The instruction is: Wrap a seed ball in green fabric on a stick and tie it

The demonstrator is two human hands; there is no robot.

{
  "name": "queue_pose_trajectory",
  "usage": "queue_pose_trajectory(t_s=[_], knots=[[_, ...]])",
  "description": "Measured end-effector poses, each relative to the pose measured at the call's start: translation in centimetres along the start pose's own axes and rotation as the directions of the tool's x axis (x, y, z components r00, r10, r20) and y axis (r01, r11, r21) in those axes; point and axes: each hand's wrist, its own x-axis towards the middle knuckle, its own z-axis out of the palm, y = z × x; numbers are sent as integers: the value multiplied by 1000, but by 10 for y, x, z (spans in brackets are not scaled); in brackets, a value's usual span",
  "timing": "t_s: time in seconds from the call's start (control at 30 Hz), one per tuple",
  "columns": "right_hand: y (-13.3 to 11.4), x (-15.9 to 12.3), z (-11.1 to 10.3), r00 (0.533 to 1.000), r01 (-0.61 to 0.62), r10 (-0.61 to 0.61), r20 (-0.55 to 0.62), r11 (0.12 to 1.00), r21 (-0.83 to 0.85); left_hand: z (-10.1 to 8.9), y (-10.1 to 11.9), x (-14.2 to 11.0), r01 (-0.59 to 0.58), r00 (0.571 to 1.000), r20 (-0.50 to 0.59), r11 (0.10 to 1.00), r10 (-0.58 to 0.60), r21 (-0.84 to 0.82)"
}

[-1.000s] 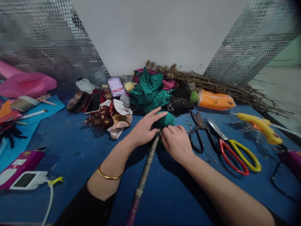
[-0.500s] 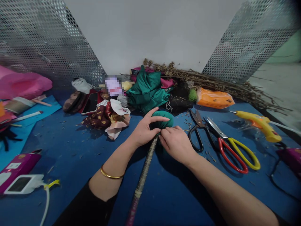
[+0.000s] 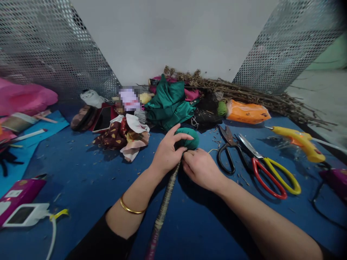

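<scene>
A green cloth-covered ball sits at the far end of a cord-wrapped stick, which slants toward me and turns purple at its near end. My left hand is closed around the ball's left side, thumb at the base and fingers over the top. Close beside it, my right hand is closed with its fingertips pinched where the ball meets the stick. What lies inside that pinch is hidden; a thin pale strand shows just beyond the right hand.
Black-handled scissors, red-and-yellow-handled scissors and a yellow glue gun lie to the right. Behind are green satin cloth, dried stems and an orange packet. Patterned cloth and a purple power strip lie left.
My right hand has shifted slightly down, its fingers curled tighter at the ball's base. More of the green ball now shows. The left hand stays almost in place.
</scene>
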Motion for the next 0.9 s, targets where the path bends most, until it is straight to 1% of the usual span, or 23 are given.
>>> queue_pose_trajectory(t_s=[0.33, 0.47, 0.57, 0.67, 0.77, 0.83, 0.9], knots=[[-3, -1, 7, 999, 39, -38, -13, 999, 30, 3, -4, -1, 26, 999, -19, 999, -26, -35], [-2, -2, 6, 1000, 28, -28, -13, 1000, -2, -2, -5, 1, 29, 1000, -9, 997, -29, -66], [2, -2, 2, 999, -41, 41, -10, 997, -66, -12, -7, 5, 6, 996, 94, 996, 2, -86], [9, -3, -2, 995, -100, 101, 5, 986, -132, -23, -9, 9, -32, 975, 216, 994, 53, -102], [13, -4, -7, 987, -157, 159, -6, 966, -203, -29, -10, 10, -14, 963, 265, 996, 39, -92], [12, -5, -12, 971, -239, 226, -80, 937, -255, -30, -10, 10, -3, 962, 272, 996, 27, -90], [9, -6, -17, 949, -294, 249, -192, 919, -264, -30, -10, 10, -6, 962, 272, 996, 31, -92]])
